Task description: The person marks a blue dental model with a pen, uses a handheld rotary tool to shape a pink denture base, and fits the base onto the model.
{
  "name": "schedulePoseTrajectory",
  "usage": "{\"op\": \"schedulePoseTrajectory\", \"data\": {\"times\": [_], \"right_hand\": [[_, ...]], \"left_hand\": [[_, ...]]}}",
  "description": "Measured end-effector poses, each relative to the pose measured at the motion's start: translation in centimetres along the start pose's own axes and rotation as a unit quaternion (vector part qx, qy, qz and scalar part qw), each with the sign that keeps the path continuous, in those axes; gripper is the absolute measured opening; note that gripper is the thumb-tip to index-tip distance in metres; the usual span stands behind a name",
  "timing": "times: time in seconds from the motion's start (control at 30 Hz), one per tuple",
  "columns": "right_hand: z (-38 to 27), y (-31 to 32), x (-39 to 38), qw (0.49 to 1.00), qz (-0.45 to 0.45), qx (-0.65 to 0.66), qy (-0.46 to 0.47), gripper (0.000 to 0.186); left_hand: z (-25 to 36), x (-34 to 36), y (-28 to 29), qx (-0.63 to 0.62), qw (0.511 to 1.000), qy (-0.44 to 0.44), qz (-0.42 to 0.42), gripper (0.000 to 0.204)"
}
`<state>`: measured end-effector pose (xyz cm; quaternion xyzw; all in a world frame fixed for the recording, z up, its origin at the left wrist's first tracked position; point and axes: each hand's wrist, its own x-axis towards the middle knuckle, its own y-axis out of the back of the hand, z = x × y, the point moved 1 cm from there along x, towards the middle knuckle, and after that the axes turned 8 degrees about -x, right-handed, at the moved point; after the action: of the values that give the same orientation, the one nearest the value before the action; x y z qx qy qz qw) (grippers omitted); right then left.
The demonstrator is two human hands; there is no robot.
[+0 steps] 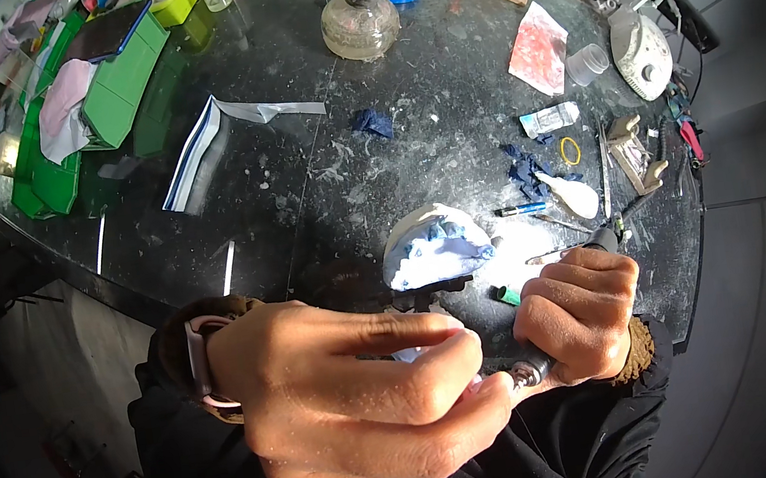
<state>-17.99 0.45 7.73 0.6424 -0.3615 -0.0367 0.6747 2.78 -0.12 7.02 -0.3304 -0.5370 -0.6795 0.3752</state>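
My left hand (369,391) is curled closed around a small pale piece (406,355), mostly hidden from view and held near my body, and my right hand (579,315) grips a dark handpiece (539,365), its metal nose (522,375) right beside my left fingertips. If the handpiece skidded or my pinch loosened, I could nick a finger or drop the piece; a careless knuckle could also knock the cast (435,250) on the desk (319,194) just beyond
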Motion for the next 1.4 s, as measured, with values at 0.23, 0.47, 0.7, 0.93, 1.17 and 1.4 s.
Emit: {"op": "schedulePoseTrajectory", "data": {"times": [0.23,0.47,0.7,0.93,1.17,1.4], "right_hand": [[0.0,-0.06,0.01,1.0,0.012,0.016,-0.012,0.052],[-0.32,-0.1,-0.29,0.998,-0.018,0.033,-0.056,0.051],[-0.41,0.01,-0.17,0.997,-0.016,0.044,-0.056,0.05],[0.02,0.36,-0.16,0.996,-0.041,0.052,-0.067,0.048],[-0.31,0.43,-0.11,0.998,-0.033,0.03,-0.044,0.051],[-0.44,0.58,0.03,0.995,-0.058,0.042,-0.075,0.049]], "left_hand": [[0.11,0.01,-0.46,-0.019,0.999,0.024,0.036,0.024],[-0.25,-0.15,-0.35,-0.022,0.999,0.006,0.033,0.024],[-0.09,-0.08,-0.16,-0.036,0.999,0.001,0.031,0.023],[-0.02,-0.06,-0.06,-0.069,0.996,0.058,0.027,0.02],[-0.08,-0.22,-0.07,-0.065,0.997,0.039,0.018,0.018],[-0.44,-0.13,0.13,-0.069,0.997,0.029,0.018,0.017]]}}
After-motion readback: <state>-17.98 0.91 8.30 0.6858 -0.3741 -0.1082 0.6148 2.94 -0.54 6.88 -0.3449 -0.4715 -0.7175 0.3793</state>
